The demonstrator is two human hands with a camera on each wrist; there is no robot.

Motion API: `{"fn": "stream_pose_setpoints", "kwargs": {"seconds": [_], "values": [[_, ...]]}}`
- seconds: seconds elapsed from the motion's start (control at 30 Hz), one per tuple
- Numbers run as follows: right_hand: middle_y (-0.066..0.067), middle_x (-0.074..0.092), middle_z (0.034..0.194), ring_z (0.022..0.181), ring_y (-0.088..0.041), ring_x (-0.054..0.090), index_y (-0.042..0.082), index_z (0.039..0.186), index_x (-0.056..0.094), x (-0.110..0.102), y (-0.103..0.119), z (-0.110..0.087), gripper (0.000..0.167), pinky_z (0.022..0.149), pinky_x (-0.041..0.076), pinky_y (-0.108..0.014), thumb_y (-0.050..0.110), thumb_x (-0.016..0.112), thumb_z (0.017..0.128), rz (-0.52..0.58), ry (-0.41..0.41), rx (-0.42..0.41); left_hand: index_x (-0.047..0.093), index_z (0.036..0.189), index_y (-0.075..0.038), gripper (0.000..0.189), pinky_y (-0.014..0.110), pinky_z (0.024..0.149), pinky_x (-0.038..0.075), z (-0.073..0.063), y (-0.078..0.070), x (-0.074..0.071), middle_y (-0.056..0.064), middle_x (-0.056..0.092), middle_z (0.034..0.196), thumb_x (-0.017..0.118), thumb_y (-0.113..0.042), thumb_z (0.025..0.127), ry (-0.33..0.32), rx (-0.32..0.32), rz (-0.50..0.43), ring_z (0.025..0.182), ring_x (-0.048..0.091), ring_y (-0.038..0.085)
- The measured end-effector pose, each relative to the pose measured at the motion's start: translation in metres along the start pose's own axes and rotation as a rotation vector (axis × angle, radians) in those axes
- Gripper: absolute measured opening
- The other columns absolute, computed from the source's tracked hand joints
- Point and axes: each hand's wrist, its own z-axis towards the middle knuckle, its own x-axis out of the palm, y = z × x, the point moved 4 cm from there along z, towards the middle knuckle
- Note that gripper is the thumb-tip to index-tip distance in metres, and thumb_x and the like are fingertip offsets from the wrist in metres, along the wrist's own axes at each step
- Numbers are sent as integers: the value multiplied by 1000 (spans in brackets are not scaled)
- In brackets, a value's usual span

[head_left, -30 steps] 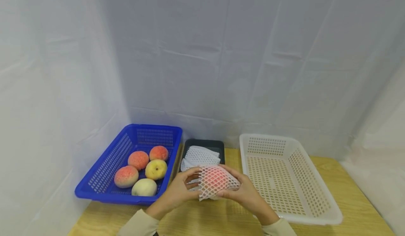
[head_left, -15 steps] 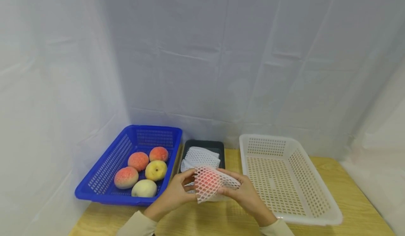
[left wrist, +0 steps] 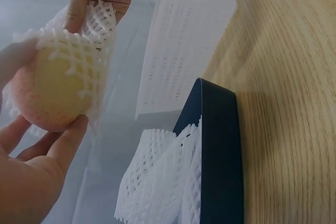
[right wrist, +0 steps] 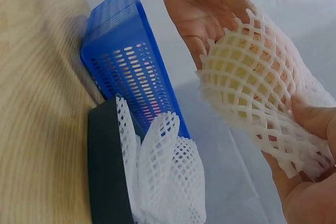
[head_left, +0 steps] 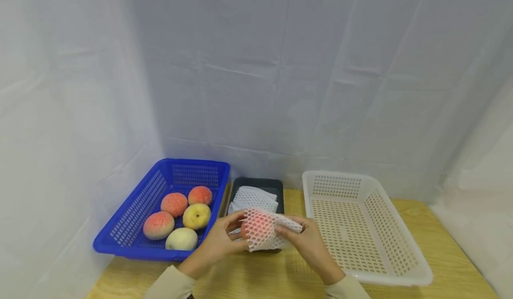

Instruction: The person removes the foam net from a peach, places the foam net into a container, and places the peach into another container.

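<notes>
A pink-and-yellow peach (left wrist: 50, 90) sits partly inside a white foam net sleeve (head_left: 264, 232), held above the dark tray. My left hand (head_left: 219, 242) grips the peach at its uncovered end, fingers and thumb around it. With thumb and fingers, my right hand (head_left: 310, 246) pinches the gathered far end of the sleeve. In the right wrist view, mesh (right wrist: 247, 77) covers most of the side facing that camera, and my left fingers lie behind it. The left wrist view shows bare peach skin between my fingers and the sleeve's edge.
A blue basket (head_left: 134, 252) with several peaches stands left. The small dark tray (head_left: 276, 185) behind my hands bears more foam sleeves (head_left: 254, 199). To the right is a white basket (head_left: 405, 228). All rest on a wooden table (head_left: 240, 279) before white sheeting.
The peach and sleeve have shifted a little to the left with my left hand. More bare peach shows at the left end, and the sleeve's right end looks flatter in my right hand.
</notes>
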Motion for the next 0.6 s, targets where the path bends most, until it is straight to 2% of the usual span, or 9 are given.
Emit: {"fn": "stream_pose_setpoints", "kwargs": {"seconds": [0.1,0.23,0.33,0.47,0.6], "values": [[-16,71,102,85,-12,67,-2,102,72,0,4,6,26,77,54,-23,8,77,79,-50,-74,-24,41,139,8,72,27,93,50,1,-1,-5,28,46,135,78,-4,78,-19,-42,-14,122,50,37],[-14,72,97,80,-10,65,0,98,73,-4,11,15,22,72,54,-21,9,78,79,-131,-157,-60,43,142,-4,74,28,95,49,2,-5,-15,19,43,142,80,-11,78,-58,-97,-23,125,48,32],[-13,72,94,78,-12,65,0,99,74,-8,11,22,22,70,53,-22,12,77,80,-205,-184,-56,44,142,-12,71,31,97,49,1,-8,-26,13,44,144,79,-14,80,-89,-113,16,128,46,31],[-15,72,96,82,-18,67,-2,101,73,-10,10,30,25,70,54,-24,15,76,82,-303,-213,-59,44,142,-16,69,38,100,47,-2,-9,-42,12,44,145,77,-16,82,-144,-121,87,131,43,34],[-18,71,98,84,-21,67,-4,102,72,-5,4,40,26,73,54,-26,12,75,83,-305,-250,-60,45,141,-18,68,40,97,49,-5,-9,-59,12,44,145,77,-18,82,-198,-143,120,131,42,35]]}}
